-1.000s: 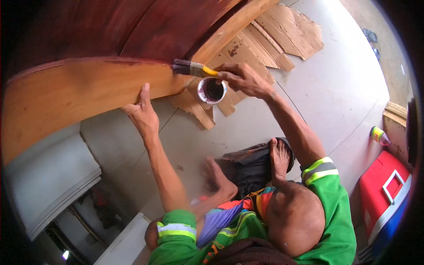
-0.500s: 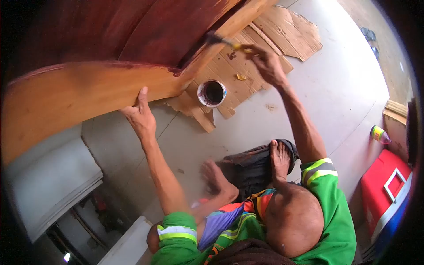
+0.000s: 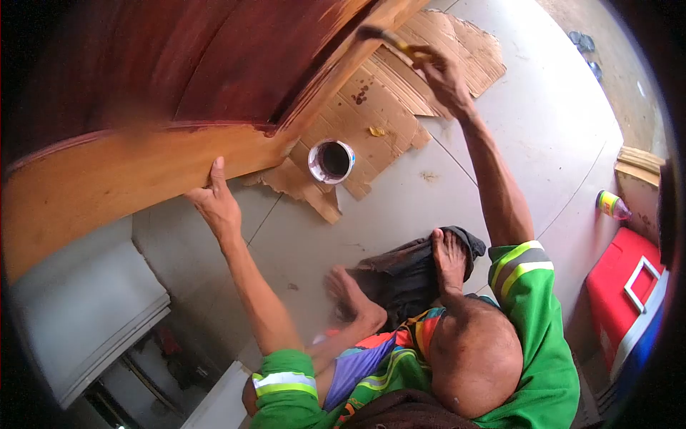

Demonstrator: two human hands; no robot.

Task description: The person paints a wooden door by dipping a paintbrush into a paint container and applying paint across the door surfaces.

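Observation:
My right hand (image 3: pixel 444 77) is closed around the handle of a paintbrush (image 3: pixel 393 40), whose dark bristles are near the bare wood edge strip of a wooden door (image 3: pixel 128 175). The door's inner panel is stained dark red, while its border is light, bare wood. At the door's lower edge my left hand (image 3: pixel 220 207) grips the wood, thumb on the face and fingers hidden behind. Between my hands a white paint can (image 3: pixel 314 163) with dark liquid inside stands on torn cardboard (image 3: pixel 325 118).
Dark drips and a small yellow scrap (image 3: pixel 376 131) mark the cardboard. My bare feet and a dark cloth (image 3: pixel 400 275) are on the tiled floor. To the right are a bottle (image 3: pixel 612 204) and a red cooler (image 3: pixel 620 286). White boards (image 3: pixel 86 307) lie at the lower left.
My right hand has moved up and slightly right with the paintbrush. My left hand keeps its hold on the door edge. The view has shifted slightly.

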